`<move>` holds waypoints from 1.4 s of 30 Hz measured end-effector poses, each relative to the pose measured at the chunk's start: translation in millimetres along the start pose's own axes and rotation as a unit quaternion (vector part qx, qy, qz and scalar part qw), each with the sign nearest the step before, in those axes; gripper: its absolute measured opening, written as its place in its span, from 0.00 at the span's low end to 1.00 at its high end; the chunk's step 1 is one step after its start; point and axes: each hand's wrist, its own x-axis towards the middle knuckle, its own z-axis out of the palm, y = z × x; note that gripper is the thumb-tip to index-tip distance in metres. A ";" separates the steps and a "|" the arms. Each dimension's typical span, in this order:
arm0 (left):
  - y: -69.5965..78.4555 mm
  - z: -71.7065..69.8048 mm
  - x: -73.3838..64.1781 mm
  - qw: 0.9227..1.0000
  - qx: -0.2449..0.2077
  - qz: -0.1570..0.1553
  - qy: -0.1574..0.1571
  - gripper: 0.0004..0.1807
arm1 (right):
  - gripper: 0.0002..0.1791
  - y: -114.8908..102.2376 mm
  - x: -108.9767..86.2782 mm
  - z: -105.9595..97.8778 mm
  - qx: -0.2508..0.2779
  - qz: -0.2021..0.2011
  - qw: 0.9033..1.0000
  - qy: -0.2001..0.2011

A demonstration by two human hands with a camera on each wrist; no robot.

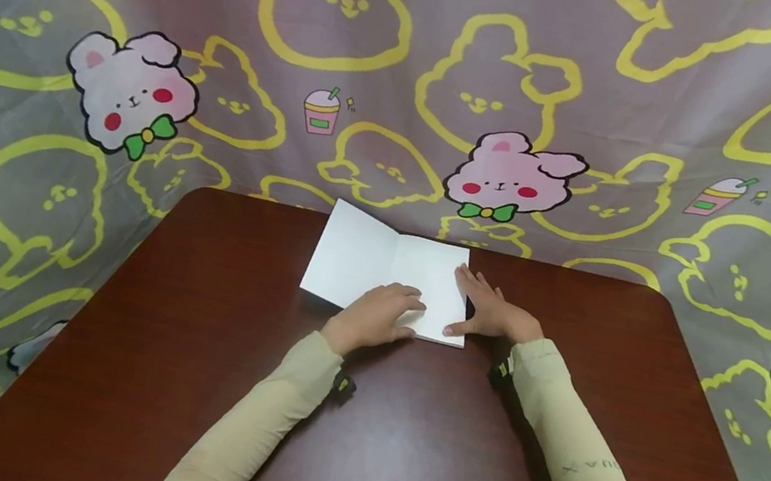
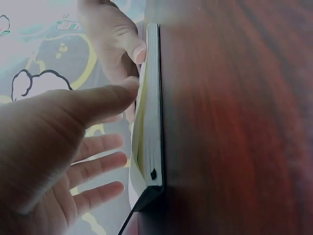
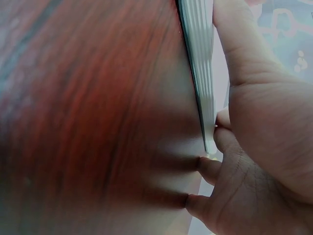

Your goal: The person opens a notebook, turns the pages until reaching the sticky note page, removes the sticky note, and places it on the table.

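An open notebook (image 1: pixel 355 257) with blank white pages lies near the table's far edge, its left side tilted up a little. My left hand (image 1: pixel 373 321) is over the lower part of the right page, thumb toward the near edge and fingers spread. In the left wrist view its thumb (image 2: pixel 115 100) reaches the page edge, where some leaves stand slightly apart. A dark cover and ribbon (image 2: pixel 126 223) show there. My right hand (image 1: pixel 491 312) rests at the notebook's right edge, thumb on the lower page corner; in the right wrist view, some fingertips (image 3: pixel 194 201) touch the table.
The dark reddish-brown table (image 1: pixel 205 330) reaches back to a patterned curtain (image 1: pixel 407 101) with cartoon animals and cups. Small black devices sit under the left wrist (image 1: pixel 343 386) and right wrist (image 1: pixel 503 372). Beige sleeves (image 1: pixel 249 429) cover both forearms.
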 end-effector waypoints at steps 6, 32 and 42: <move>-1.0 -3.1 7.6 1.000 -0.001 0.016 0.014 0.23 | 0.70 -2.2 2.4 -1.6 -0.003 -0.006 1.000 0.008; 3.0 -4.3 7.7 1.000 0.013 0.025 -0.005 0.08 | 0.69 -2.5 -9.1 -1.5 0.018 -0.029 0.999 0.012; 6.5 -9.6 3.3 0.995 0.071 0.056 0.044 0.12 | 0.68 11.6 -17.4 -4.4 0.048 -0.062 0.996 0.043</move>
